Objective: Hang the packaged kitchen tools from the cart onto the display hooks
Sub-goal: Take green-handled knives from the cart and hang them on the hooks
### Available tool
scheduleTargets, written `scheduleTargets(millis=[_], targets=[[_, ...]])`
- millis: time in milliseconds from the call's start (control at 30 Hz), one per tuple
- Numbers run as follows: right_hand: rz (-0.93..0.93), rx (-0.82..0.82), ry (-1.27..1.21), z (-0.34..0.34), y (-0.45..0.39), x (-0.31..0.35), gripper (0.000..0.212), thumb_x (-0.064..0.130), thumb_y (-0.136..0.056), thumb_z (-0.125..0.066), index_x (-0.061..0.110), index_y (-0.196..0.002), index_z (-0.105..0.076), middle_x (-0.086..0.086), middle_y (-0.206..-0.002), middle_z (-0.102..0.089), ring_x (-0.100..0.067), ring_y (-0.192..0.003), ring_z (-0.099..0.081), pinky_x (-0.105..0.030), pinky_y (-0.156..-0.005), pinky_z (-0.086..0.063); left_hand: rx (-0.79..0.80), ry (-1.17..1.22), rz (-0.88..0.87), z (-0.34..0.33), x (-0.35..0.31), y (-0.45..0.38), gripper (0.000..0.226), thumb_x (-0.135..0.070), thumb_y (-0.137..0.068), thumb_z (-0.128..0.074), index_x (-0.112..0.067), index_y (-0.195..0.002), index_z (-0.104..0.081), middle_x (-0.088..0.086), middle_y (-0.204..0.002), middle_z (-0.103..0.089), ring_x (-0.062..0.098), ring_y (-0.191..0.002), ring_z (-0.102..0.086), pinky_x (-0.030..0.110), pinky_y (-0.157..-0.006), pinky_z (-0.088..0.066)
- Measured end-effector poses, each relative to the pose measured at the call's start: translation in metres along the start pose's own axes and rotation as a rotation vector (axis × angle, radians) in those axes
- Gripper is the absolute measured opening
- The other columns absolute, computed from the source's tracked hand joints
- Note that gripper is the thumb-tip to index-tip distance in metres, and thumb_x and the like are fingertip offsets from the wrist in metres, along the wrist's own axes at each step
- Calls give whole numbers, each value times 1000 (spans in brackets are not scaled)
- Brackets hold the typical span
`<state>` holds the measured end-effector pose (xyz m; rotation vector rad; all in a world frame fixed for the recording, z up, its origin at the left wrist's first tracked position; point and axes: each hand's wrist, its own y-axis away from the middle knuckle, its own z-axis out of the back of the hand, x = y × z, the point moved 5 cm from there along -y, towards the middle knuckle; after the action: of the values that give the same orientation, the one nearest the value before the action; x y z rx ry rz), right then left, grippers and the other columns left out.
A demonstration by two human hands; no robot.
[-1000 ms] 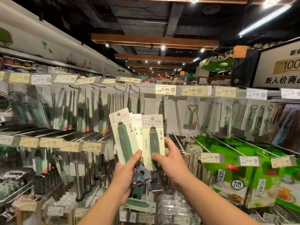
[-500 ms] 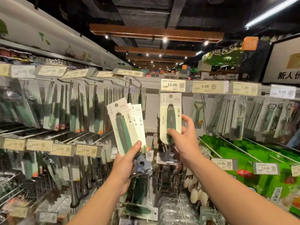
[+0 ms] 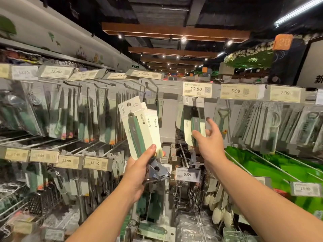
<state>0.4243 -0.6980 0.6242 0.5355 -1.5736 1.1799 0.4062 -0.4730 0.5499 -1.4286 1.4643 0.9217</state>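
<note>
Under 12.90 tag, green-handled carded tool (image 3: pixel 194 124)

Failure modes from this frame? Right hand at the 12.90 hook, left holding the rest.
1. The right hand is opening beside the hanging package. Whether its hole sits fully on the hook under the 12.90 tag cannot be seen, so it may slip off.
2. The left hand pinches the fanned packages low down, so one could slide out.

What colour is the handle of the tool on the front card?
Dark green and grey handle, on a pale card, in the head view.
</note>
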Motion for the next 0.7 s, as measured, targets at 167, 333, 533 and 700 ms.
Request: scheduleTargets(millis=[167,333,533,700], targets=[[6,-36,58,-1,-30,-1,24,18,-91,-76,21,-108,-60,4,-105,-65,-17,-95,-64,-30,-77,-53,30,-12,-36,-12,-10,-7,67,-55,-74,-78,-12,-125,-73,3,-109,-81,15,-101,-77,35,-83,-53],[-209,46,-49,-10,-57,-20,27,-9,-94,-55,15,-100,-64,-9,-98,-66,-20,-84,-64,-41,-84,-59,-18,-7,-17,-16,-2,-27,114,-79,-44,-91,-16,-135,-67,3,-123,-78,21,-112,-75,46,-101,-56],[-323,123,-129,-19,-97,-41,37,-7,-101,-47,14,-118,-71,-7,-122,-64,-20,-97,-64,-45,-99,-57,-45,-45,-38,-29,0,-48,134,-83,-33,-88,-16,-143,-54,2,-138,-63,20,-125,-61,48,-111,-45],[-339,168,-102,-25,-120,-51,35,-3,-104,-46,10,-126,-70,-4,-103,-65,-21,-96,-60,-52,-105,-51,-58,-63,-55,-40,0,-59,144,-88,-29,-86,-14,-147,-49,2,-141,-61,21,-127,-57,45,-114,-41]])
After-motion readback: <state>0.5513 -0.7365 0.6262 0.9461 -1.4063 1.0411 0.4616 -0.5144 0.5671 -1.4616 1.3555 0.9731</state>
